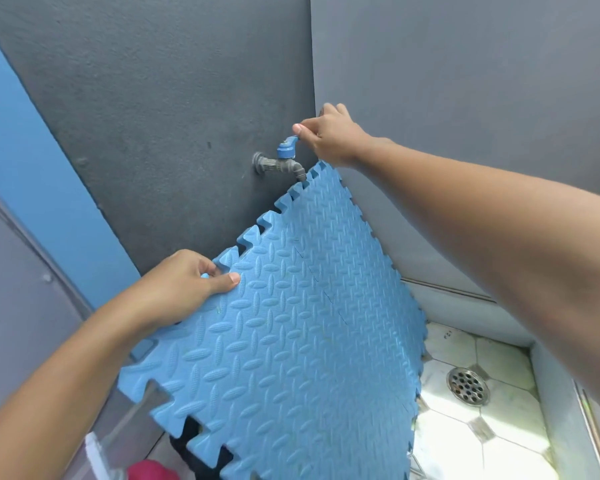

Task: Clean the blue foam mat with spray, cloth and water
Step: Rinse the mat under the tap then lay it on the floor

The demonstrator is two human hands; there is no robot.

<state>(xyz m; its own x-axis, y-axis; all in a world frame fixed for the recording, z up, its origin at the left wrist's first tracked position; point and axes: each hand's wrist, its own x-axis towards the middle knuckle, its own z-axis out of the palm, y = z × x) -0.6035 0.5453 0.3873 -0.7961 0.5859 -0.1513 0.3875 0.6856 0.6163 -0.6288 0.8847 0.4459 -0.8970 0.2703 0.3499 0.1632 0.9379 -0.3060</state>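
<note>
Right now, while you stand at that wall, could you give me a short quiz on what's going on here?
1. True or false: the left hand grips the blue foam mat by its notched edge.
2. What does the right hand pinch? A the tap handle; B the mat; C nothing.
3. Fill in: the mat's top corner sits at the ____ of the grey tap.
Key: 1 true; 2 A; 3 spout.

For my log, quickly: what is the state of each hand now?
Left hand: closed, holding the blue foam mat by its edge.
Right hand: closed, pinching the blue tap handle.
</note>
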